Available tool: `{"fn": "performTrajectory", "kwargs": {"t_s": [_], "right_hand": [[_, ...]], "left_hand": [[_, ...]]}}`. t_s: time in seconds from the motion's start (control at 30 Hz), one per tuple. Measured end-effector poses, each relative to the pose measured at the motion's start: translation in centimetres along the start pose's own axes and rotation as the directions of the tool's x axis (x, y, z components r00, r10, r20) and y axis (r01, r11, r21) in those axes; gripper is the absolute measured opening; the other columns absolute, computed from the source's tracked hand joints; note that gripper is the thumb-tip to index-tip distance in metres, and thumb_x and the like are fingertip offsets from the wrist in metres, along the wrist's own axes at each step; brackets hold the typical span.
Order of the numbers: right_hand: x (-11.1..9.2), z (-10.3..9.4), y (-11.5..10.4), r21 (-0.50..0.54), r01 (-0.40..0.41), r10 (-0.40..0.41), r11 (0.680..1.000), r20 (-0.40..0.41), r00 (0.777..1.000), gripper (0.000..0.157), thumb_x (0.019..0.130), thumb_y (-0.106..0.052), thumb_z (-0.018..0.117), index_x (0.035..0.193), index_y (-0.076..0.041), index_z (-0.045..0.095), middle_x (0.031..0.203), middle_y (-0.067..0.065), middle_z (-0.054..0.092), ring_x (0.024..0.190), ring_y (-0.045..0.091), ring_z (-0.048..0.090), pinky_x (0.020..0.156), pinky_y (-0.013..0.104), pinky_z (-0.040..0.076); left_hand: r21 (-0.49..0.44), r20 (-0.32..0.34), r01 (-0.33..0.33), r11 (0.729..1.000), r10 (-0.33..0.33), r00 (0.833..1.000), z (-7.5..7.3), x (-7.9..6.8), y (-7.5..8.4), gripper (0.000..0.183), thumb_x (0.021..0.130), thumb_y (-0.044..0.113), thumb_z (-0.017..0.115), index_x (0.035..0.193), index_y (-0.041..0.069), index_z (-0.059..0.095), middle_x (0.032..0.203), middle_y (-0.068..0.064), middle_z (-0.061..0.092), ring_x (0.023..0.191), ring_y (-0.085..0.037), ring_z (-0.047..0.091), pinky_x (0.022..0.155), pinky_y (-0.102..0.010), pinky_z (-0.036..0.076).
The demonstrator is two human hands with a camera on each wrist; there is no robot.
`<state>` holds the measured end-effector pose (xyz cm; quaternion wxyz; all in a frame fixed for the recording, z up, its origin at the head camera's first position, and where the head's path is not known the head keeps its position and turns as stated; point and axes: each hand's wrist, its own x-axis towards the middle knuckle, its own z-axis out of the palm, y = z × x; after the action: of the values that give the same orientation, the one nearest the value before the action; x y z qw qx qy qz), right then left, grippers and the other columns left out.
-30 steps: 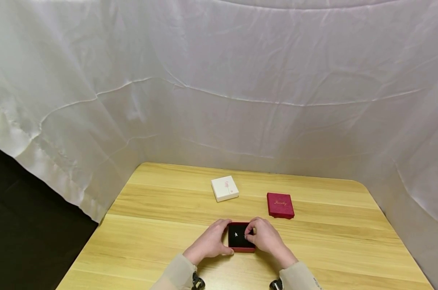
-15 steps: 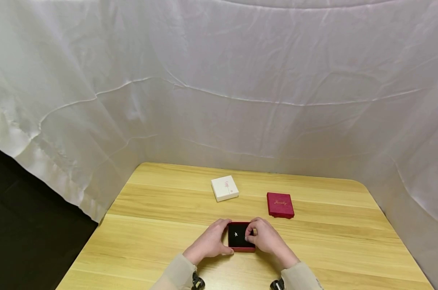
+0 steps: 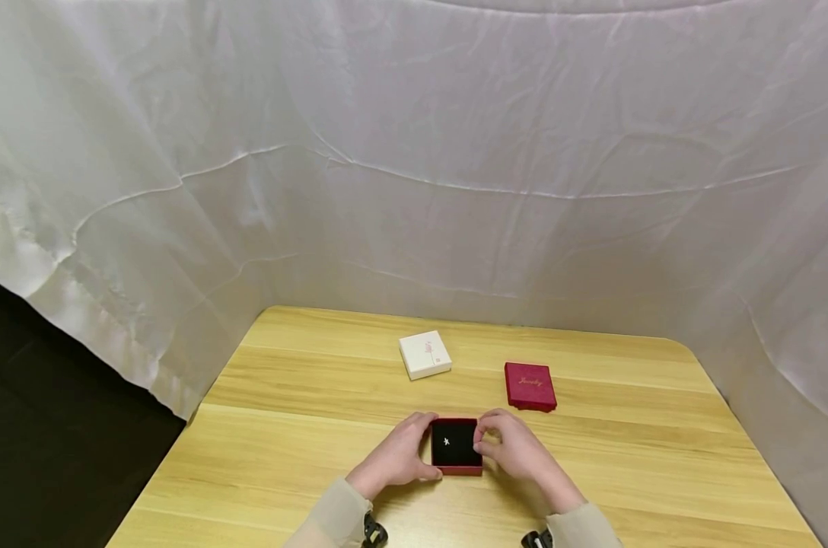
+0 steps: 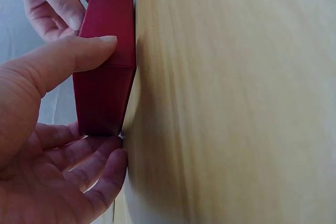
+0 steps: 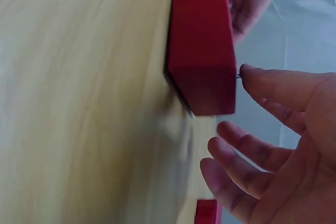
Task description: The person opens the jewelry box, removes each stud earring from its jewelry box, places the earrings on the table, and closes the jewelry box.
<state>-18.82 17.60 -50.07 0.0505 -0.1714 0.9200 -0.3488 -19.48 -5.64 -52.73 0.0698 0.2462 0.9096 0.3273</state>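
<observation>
An open red jewelry box [image 3: 457, 470] with a black insert stands on the table. My left hand [image 3: 400, 450] grips its left side, thumb on the front wall [image 4: 105, 35] and fingers around the side and back. A small pale star-like stud earring [image 3: 446, 441] sits in the left part of the insert. At the box's right rim, my right hand [image 3: 513, 447] pinches a tiny earring between thumb and index finger; its thin pin [image 5: 239, 76] sticks out toward the box. The rest of the earring is hidden by the fingertips. The other right fingers [image 5: 241, 166] are spread loosely.
A dark red lid [image 3: 530, 387] with gold lettering lies behind and right of the box. Farther back is a white box [image 3: 425, 355] with a pink flower print. Pale curtains surround the wooden table [image 3: 304, 380].
My right hand has moved from over the black insert to the right, out to the box's right rim, pinching the tiny earring. The left hand and the box stay put.
</observation>
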Motion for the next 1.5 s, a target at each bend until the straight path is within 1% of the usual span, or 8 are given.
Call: {"fn": "performTrajectory", "kwargs": {"t_s": [0.3, 0.43, 0.63, 0.83, 1.0, 1.13, 1.37, 1.5], "right_hand": [[-1.4, -2.3, 2.1, 0.041, -0.046, 0.047, 0.998, -0.028, 0.999, 0.018, 0.088, -0.005, 0.071, 0.079, -0.017, 0.062, 0.101, 0.001, 0.063, 0.1, 0.027, 0.059, 0.087, 0.051, 0.051], [-2.1, -3.1, 3.2, 0.027, -0.083, 0.084, 0.996, -0.066, 0.994, 0.018, 0.087, -0.005, 0.072, 0.078, -0.018, 0.062, 0.103, 0.004, 0.063, 0.101, 0.029, 0.06, 0.087, 0.049, 0.052], [-3.4, -4.4, 4.8, 0.011, -0.137, 0.137, 0.991, -0.102, 0.985, 0.017, 0.085, -0.006, 0.073, 0.078, -0.017, 0.064, 0.101, 0.003, 0.064, 0.101, 0.033, 0.061, 0.087, 0.051, 0.052], [-4.5, -5.7, 6.6, -0.022, -0.168, 0.164, 0.986, -0.124, 0.979, 0.012, 0.085, -0.007, 0.073, 0.081, -0.015, 0.066, 0.108, 0.011, 0.065, 0.1, 0.035, 0.061, 0.088, 0.054, 0.05], [-5.1, -6.7, 8.1, -0.071, -0.178, 0.167, 0.982, -0.14, 0.976, 0.009, 0.085, -0.008, 0.073, 0.083, -0.014, 0.066, 0.108, 0.016, 0.064, 0.1, 0.038, 0.06, 0.088, 0.058, 0.048], [-5.6, -7.3, 9.4, -0.12, -0.179, 0.161, 0.977, -0.143, 0.976, 0.011, 0.086, -0.007, 0.072, 0.081, -0.014, 0.065, 0.107, 0.017, 0.063, 0.103, 0.039, 0.058, 0.089, 0.059, 0.046], [-6.0, -8.0, 11.0, -0.174, -0.24, 0.218, 0.955, -0.136, 0.967, 0.012, 0.086, -0.004, 0.07, 0.079, -0.011, 0.064, 0.116, 0.031, 0.056, 0.113, 0.052, 0.05, 0.095, 0.064, 0.04], [-6.0, -8.3, 11.3, -0.188, -0.262, 0.238, 0.947, -0.138, 0.961, 0.012, 0.085, -0.002, 0.07, 0.077, -0.009, 0.065, 0.118, 0.034, 0.054, 0.113, 0.055, 0.049, 0.096, 0.063, 0.039]], "left_hand": [[0.01, 0.008, 0.01, 1.0, -0.01, 1.0, 0.0, 0.0, 0.0, 0.087, 0.066, 0.023, 0.09, 0.139, 0.001, 0.047, 0.132, -0.009, 0.055, 0.121, -0.025, 0.052, 0.105, -0.039, 0.042], [0.013, 0.004, 0.004, 1.0, -0.004, 1.0, 0.0, 0.0, -0.1, 0.087, 0.066, 0.023, 0.09, 0.139, 0.001, 0.048, 0.131, -0.009, 0.055, 0.121, -0.024, 0.052, 0.104, -0.038, 0.042], [0.001, 0.014, 0.004, 1.0, -0.004, 1.0, 0.2, -0.1, 0.0, 0.087, 0.067, 0.023, 0.09, 0.139, 0.0, 0.047, 0.131, -0.01, 0.055, 0.121, -0.025, 0.052, 0.104, -0.038, 0.042], [0.004, 0.013, 0.006, 1.0, -0.006, 1.0, 0.1, -0.1, -0.1, 0.087, 0.067, 0.023, 0.089, 0.14, 0.001, 0.047, 0.132, -0.01, 0.054, 0.122, -0.025, 0.052, 0.104, -0.039, 0.043], [0.001, 0.014, 0.007, 1.0, -0.007, 1.0, 0.0, 0.0, -0.1, 0.087, 0.068, 0.023, 0.089, 0.14, 0.001, 0.047, 0.133, -0.01, 0.054, 0.122, -0.025, 0.051, 0.105, -0.04, 0.042], [0.002, 0.014, 0.005, 1.0, -0.005, 1.0, 0.0, 0.0, -0.1, 0.087, 0.067, 0.023, 0.089, 0.139, 0.0, 0.047, 0.133, -0.01, 0.054, 0.122, -0.025, 0.051, 0.105, -0.04, 0.042], [-0.004, 0.012, 0.005, 1.0, -0.005, 1.0, -0.1, 0.0, 0.0, 0.086, 0.068, 0.024, 0.089, 0.14, 0.001, 0.047, 0.134, -0.01, 0.054, 0.123, -0.025, 0.051, 0.105, -0.039, 0.041], [-0.005, 0.012, 0.01, 1.0, -0.01, 1.0, -0.1, -0.1, 0.0, 0.087, 0.068, 0.023, 0.089, 0.14, 0.001, 0.047, 0.134, -0.009, 0.054, 0.124, -0.025, 0.05, 0.105, -0.039, 0.041]]}}
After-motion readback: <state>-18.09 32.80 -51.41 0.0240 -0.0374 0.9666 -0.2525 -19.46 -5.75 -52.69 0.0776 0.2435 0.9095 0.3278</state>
